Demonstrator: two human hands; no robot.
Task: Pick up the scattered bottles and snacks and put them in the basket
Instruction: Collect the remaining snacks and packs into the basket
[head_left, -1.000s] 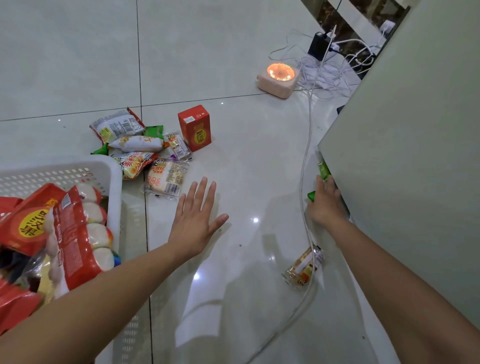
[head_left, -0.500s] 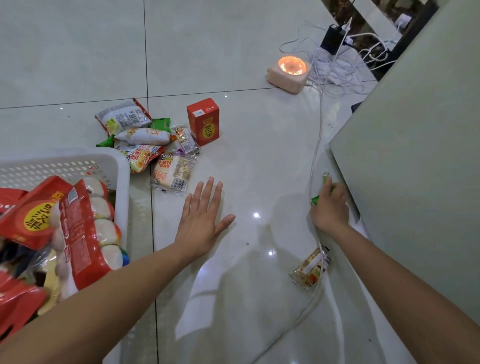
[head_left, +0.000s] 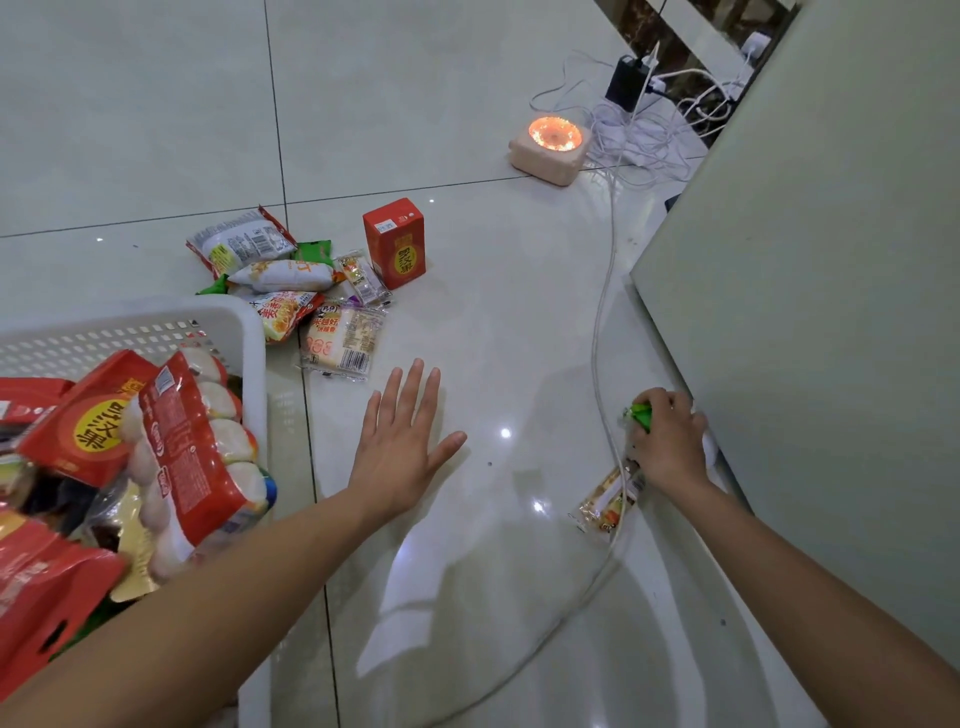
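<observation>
My right hand (head_left: 667, 441) is closed around a small green snack packet (head_left: 640, 415) at the foot of a pale cabinet. Just below that hand lies a clear wrapped snack (head_left: 605, 501) against a white cable. My left hand (head_left: 402, 441) rests flat on the floor tile, fingers spread, holding nothing. A white plastic basket (head_left: 156, 325) at the left is heaped with red snack bags (head_left: 192, 457). Beyond it lies a pile of loose snack packets (head_left: 280, 275), a clear rice-cracker pack (head_left: 345, 338) and an upright red drink carton (head_left: 395, 241).
A pale cabinet (head_left: 831, 312) fills the right side. A white cable (head_left: 602, 312) runs along the floor from a tangle of wires and a black adapter (head_left: 631, 80) at the back right. A small pink device with a glowing orange top (head_left: 553, 148) stands there.
My right hand has drawn the green packet out from the cabinet's foot and closed over it. The left hand has stayed flat on the floor. The view has shifted slightly.
</observation>
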